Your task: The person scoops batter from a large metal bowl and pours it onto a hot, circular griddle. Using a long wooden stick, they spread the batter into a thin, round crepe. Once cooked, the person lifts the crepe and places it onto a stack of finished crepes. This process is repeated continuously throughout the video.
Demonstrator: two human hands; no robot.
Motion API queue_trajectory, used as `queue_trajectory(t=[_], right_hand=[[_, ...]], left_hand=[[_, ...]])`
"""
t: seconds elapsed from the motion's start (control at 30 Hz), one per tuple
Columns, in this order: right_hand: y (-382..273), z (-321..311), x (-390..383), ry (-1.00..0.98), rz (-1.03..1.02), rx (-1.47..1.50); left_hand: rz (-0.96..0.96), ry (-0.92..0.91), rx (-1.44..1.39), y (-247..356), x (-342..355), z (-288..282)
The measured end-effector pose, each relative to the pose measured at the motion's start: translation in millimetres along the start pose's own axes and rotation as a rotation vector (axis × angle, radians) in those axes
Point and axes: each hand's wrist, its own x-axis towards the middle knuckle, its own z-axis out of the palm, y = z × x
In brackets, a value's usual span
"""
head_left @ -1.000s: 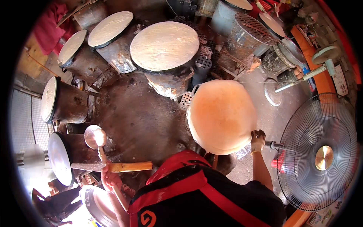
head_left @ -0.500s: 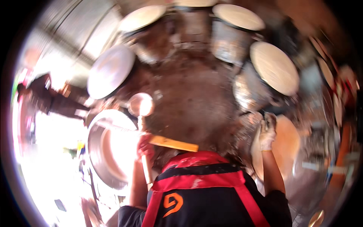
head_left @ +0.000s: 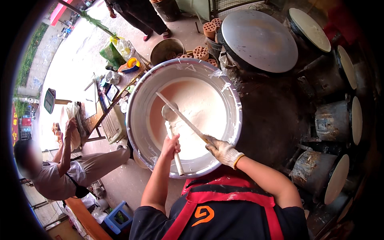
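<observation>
A large metal basin (head_left: pixel 136 116) holds pale batter (head_left: pixel 202 104). My left hand (head_left: pixel 171 146) is closed round the white handle of a ladle (head_left: pixel 170 113), whose bowl is in or just over the batter. My right hand (head_left: pixel 222 151), in a soiled pale glove, grips the end of a long flat scraper (head_left: pixel 182 116), which slants across the basin and over the ladle toward the upper left.
Drum stoves (head_left: pixel 329 120) with round plates (head_left: pixel 260 40) line the right. Perforated briquettes (head_left: pixel 200 52) lie behind the basin. At left, a person (head_left: pixel 60 176) handles thin sheets beside a cluttered table (head_left: pixel 96 122); another stands beyond (head_left: pixel 136 16). A blue stool (head_left: pixel 120 216) is below.
The view has swung left onto the basin. My right hand has left the round flat sheet and now grips the scraper that was held with the ladle in my left hand.
</observation>
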Motion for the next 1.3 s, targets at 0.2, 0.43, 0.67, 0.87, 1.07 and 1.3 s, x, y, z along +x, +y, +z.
queue_trajectory(t=[0.2,0.43,0.67,0.87,1.07,1.3], right_hand=[[43,9,-17,-0.065,0.461,0.684],[47,-18,-53,-0.057,0.475,0.470],[7,-91,-91,-0.073,0.205,0.214],[-6,-141,-117,-0.021,-0.269,0.000],[-23,-168,-134,0.170,-0.705,-0.087],[-2,-152,-119,0.242,-0.871,-0.046]], left_hand=[[-0.287,-0.037,-0.414,-66,68,8],[-0.650,-0.863,-1.430,-29,85,81],[-0.307,-1.066,-1.367,43,4,146],[0.110,-1.034,-1.136,90,-113,168],[0.722,-0.476,-0.510,115,-218,159],[0.725,-0.066,-0.355,91,-196,100]])
